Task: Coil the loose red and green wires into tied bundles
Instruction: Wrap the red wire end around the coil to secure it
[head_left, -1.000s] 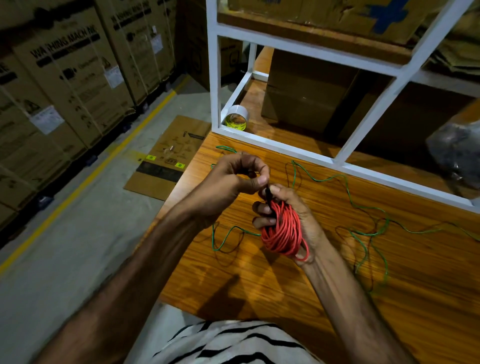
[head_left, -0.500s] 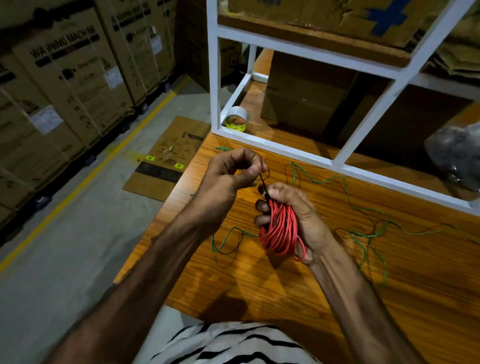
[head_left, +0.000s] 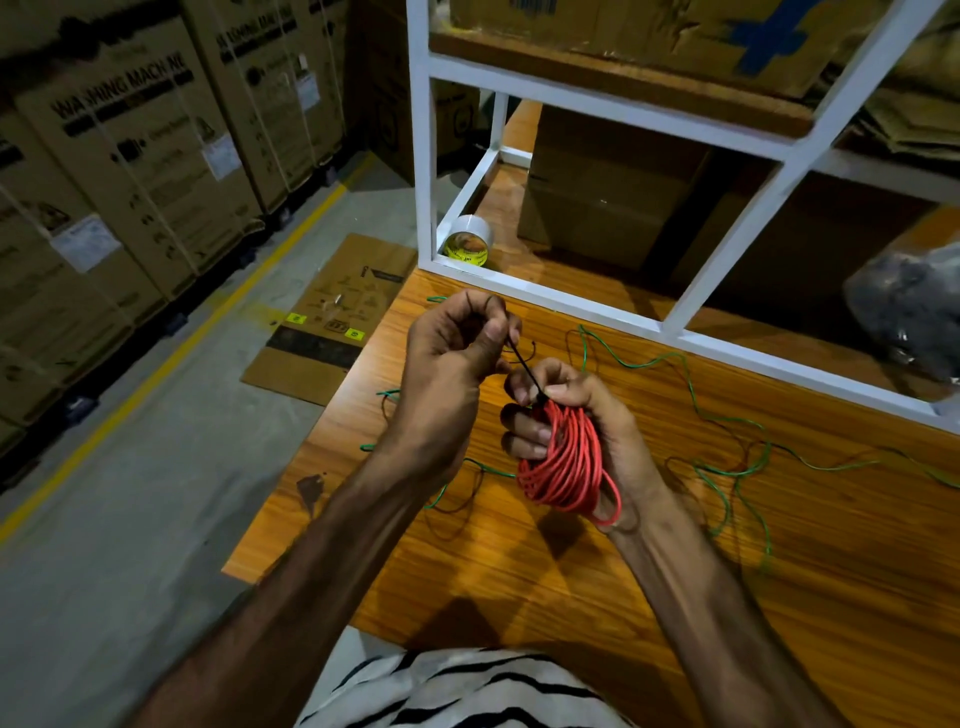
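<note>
A: What is your right hand (head_left: 582, 415) holding?

B: Your right hand grips the red coil (head_left: 569, 462), fingers curled round its top. The coil is a tight bunch of many red loops, hanging from your grip above the table (head_left: 571, 582), one loop sagging lower than the rest.

A: And your left hand (head_left: 457, 353)?

B: Your left hand pinches the free end of a thin black tie (head_left: 524, 366) between thumb and fingers. The tie runs taut and slanted down to the top of the coil, where its other end sits under your right fingers.

A: Where is the green wire (head_left: 727, 457)?

B: It lies loose on the table, uncoiled, wandering in slack curves behind and to the right of your hands, with a stretch passing under your left wrist.

A: Anything else nearby?

B: A tape roll (head_left: 467, 241) stands inside the white frame (head_left: 545, 288) at the table's far edge.
</note>
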